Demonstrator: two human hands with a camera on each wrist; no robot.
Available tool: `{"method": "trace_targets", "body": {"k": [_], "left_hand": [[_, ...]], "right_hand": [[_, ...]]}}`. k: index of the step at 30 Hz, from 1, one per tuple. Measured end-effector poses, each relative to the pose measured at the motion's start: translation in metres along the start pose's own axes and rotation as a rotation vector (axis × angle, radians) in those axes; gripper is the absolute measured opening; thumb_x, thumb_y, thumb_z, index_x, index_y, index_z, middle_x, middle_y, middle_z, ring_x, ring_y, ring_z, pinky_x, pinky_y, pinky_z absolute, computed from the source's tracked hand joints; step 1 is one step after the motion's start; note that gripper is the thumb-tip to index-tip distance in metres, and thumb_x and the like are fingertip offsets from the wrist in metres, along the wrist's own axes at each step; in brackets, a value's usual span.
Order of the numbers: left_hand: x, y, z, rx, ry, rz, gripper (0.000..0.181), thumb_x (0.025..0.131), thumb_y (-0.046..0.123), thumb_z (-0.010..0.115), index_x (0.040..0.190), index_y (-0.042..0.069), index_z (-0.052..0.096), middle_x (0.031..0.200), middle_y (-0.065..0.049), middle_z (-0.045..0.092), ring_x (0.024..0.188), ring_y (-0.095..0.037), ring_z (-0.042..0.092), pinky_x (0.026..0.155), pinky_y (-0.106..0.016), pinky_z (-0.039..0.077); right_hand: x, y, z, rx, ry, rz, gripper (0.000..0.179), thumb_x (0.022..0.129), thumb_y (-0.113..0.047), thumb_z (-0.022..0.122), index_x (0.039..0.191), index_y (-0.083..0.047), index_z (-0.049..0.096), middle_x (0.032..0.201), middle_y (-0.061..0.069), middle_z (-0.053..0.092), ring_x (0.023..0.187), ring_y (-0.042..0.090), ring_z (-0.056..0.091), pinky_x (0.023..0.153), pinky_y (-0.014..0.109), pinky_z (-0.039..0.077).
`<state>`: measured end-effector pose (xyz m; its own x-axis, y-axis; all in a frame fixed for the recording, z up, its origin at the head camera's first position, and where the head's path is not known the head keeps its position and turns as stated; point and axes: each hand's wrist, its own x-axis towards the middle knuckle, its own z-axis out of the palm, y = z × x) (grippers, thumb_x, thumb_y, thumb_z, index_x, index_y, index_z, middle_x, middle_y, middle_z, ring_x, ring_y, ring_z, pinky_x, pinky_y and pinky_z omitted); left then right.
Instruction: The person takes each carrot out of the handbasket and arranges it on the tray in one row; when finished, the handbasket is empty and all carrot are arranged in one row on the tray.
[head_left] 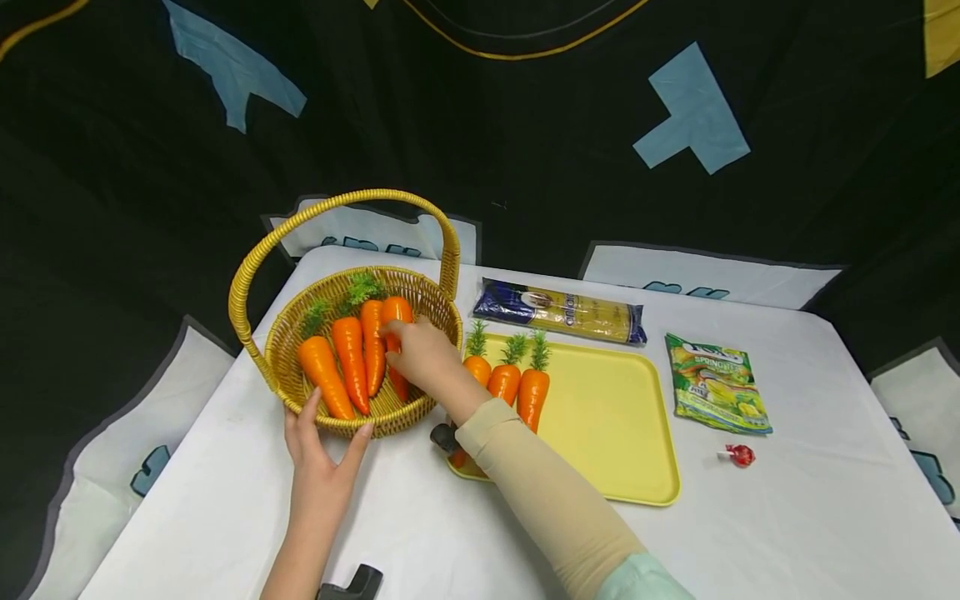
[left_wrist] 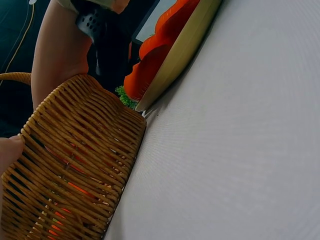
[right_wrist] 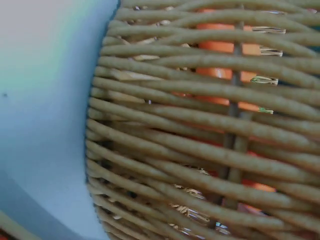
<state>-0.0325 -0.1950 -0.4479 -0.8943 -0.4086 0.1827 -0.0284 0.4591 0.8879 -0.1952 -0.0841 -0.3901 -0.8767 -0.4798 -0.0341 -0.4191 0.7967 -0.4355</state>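
A yellow wicker basket (head_left: 273,367) with a tall arched handle stands at the left of the table. Several orange toy carrots (head_left: 350,362) with green tops lie side by side in it. My right hand (head_left: 427,358) reaches inside from the right, its thumb and fingers around the rightmost carrot (head_left: 397,311), covering that carrot's middle. At the near rim, my left hand (head_left: 318,462) holds the basket, thumb and fingers spread along the edge. The left wrist view has the thumb (left_wrist: 10,151) at the rim. In the right wrist view the woven wall (right_wrist: 200,120) hides the right hand.
To the right lies a yellow tray (head_left: 607,417) with more carrots (head_left: 533,392), partly behind my right forearm. Behind it is a pasta packet (head_left: 558,311). A green packet (head_left: 717,385) and a red lollipop (head_left: 741,455) lie farther right. A dark curtain (head_left: 480,133) hangs behind the table.
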Motion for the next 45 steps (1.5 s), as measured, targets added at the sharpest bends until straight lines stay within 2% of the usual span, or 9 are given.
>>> {"method": "trace_targets", "body": {"k": [5, 12, 18, 22, 30, 36, 40, 42, 45], "left_hand": [[0.001, 0.001, -0.001, -0.01, 0.008, 0.013, 0.082, 0.089, 0.021, 0.071, 0.153, 0.017, 0.019, 0.159, -0.01, -0.011, 0.144, -0.033, 0.002, 0.105, -0.065, 0.018], [0.002, 0.001, 0.0, -0.023, 0.017, 0.038, 0.083, 0.088, 0.017, 0.072, 0.152, 0.013, 0.02, 0.159, -0.013, -0.009, 0.144, -0.032, 0.002, 0.106, -0.065, 0.017], [0.002, 0.0, 0.001, -0.015, 0.008, 0.027, 0.083, 0.088, 0.02, 0.072, 0.153, 0.016, 0.019, 0.159, -0.012, -0.01, 0.144, -0.034, 0.002, 0.105, -0.066, 0.019], [0.003, 0.0, 0.001, -0.01, 0.0, 0.021, 0.083, 0.089, 0.022, 0.071, 0.153, 0.017, 0.019, 0.159, -0.012, -0.01, 0.144, -0.034, 0.003, 0.104, -0.066, 0.02], [0.001, 0.001, 0.0, -0.011, -0.006, 0.006, 0.083, 0.089, 0.023, 0.071, 0.153, 0.017, 0.018, 0.159, -0.012, -0.011, 0.144, -0.034, 0.002, 0.105, -0.066, 0.019], [0.0, 0.001, -0.002, -0.013, -0.019, -0.018, 0.083, 0.09, 0.024, 0.07, 0.153, 0.016, 0.017, 0.159, -0.01, -0.014, 0.144, -0.035, 0.0, 0.105, -0.066, 0.017], [0.0, 0.002, -0.003, -0.015, -0.027, -0.024, 0.083, 0.09, 0.025, 0.07, 0.153, 0.016, 0.016, 0.158, -0.011, -0.014, 0.144, -0.036, 0.0, 0.105, -0.067, 0.017], [0.0, 0.001, -0.003, -0.015, -0.025, -0.018, 0.083, 0.09, 0.025, 0.07, 0.153, 0.016, 0.016, 0.158, -0.012, -0.014, 0.144, -0.036, 0.0, 0.105, -0.067, 0.017], [-0.001, 0.0, -0.002, -0.017, -0.021, -0.01, 0.082, 0.09, 0.023, 0.07, 0.153, 0.016, 0.017, 0.158, -0.012, -0.013, 0.144, -0.036, 0.0, 0.105, -0.066, 0.017]], "right_hand": [[-0.003, 0.002, -0.002, 0.113, 0.13, -0.089, 0.038, 0.092, -0.028, 0.066, 0.13, -0.029, 0.061, 0.113, 0.011, 0.055, 0.066, 0.016, 0.052, 0.054, 0.024, 0.044], [-0.005, 0.01, -0.002, 0.258, 0.239, -0.166, 0.038, 0.092, -0.027, 0.067, 0.13, -0.027, 0.062, 0.104, 0.005, 0.055, 0.074, 0.014, 0.051, 0.06, 0.023, 0.042], [-0.008, 0.02, -0.007, 0.524, 0.281, -0.273, 0.039, 0.091, -0.02, 0.068, 0.13, -0.023, 0.063, 0.114, 0.006, 0.056, 0.09, 0.014, 0.057, 0.072, 0.019, 0.049], [-0.019, 0.025, -0.016, 0.676, 0.295, -0.32, 0.038, 0.092, -0.018, 0.068, 0.13, -0.02, 0.063, 0.121, 0.006, 0.054, 0.093, 0.016, 0.059, 0.076, 0.022, 0.051], [-0.058, 0.033, -0.039, 0.826, 0.353, -0.381, 0.037, 0.091, -0.014, 0.068, 0.128, -0.014, 0.063, 0.12, 0.006, 0.053, 0.087, 0.018, 0.061, 0.079, 0.03, 0.053], [-0.094, 0.053, -0.051, 0.857, 0.347, -0.331, 0.036, 0.09, -0.011, 0.068, 0.126, -0.013, 0.064, 0.123, 0.005, 0.052, 0.09, 0.019, 0.061, 0.076, 0.033, 0.055], [-0.116, 0.077, -0.055, 0.822, 0.369, -0.269, 0.038, 0.09, -0.01, 0.069, 0.127, -0.014, 0.064, 0.122, 0.006, 0.053, 0.089, 0.021, 0.062, 0.073, 0.032, 0.055], [-0.124, 0.093, -0.055, 0.791, 0.391, -0.223, 0.039, 0.089, -0.01, 0.07, 0.127, -0.014, 0.064, 0.12, 0.008, 0.053, 0.088, 0.023, 0.063, 0.071, 0.03, 0.055], [-0.134, 0.119, -0.054, 0.738, 0.416, -0.109, 0.04, 0.09, -0.011, 0.069, 0.129, -0.013, 0.063, 0.117, 0.011, 0.054, 0.086, 0.025, 0.064, 0.069, 0.031, 0.055]]}}
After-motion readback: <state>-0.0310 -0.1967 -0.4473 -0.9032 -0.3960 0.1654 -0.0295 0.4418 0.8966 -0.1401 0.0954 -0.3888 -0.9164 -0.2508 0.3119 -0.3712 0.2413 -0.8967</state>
